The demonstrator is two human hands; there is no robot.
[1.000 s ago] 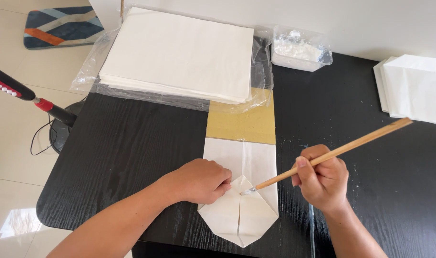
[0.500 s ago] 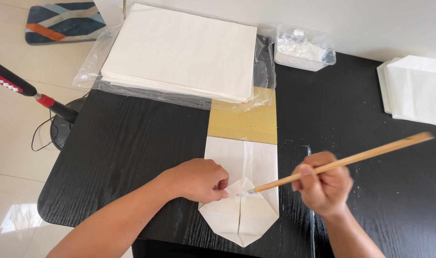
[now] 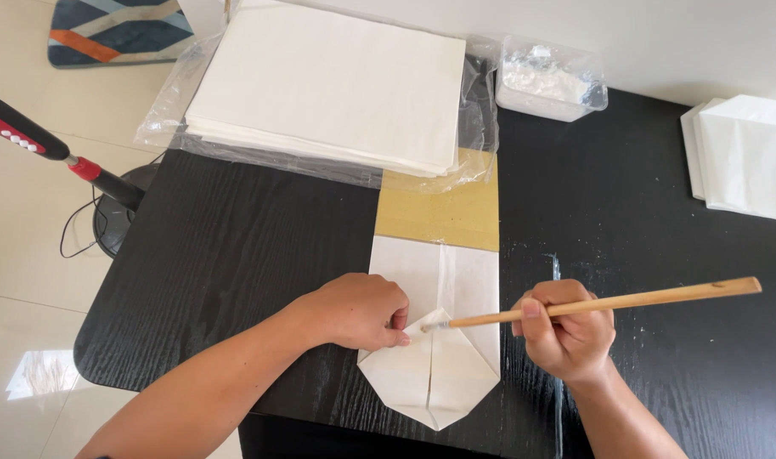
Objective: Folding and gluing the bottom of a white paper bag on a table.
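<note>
A folded white paper bag (image 3: 434,340) lies on the black table (image 3: 235,255), its pointed folded end toward me. A tan cardboard strip (image 3: 439,212) sticks out of its far end. My left hand (image 3: 358,310) presses down on the bag's left edge with curled fingers. My right hand (image 3: 566,327) grips a long wooden brush (image 3: 600,303); its tip touches the bag's folded flap near the centre crease, right beside my left fingers.
A thick stack of white paper sheets (image 3: 328,81) on clear plastic sits at the back. A clear tub of white paste (image 3: 549,81) stands to its right. More folded white bags (image 3: 744,157) lie at the right edge. A fan stand (image 3: 107,187) rises left of the table.
The brush handle has swung lower, toward horizontal, and my right hand has shifted slightly. My left hand stays pressed on the bag.
</note>
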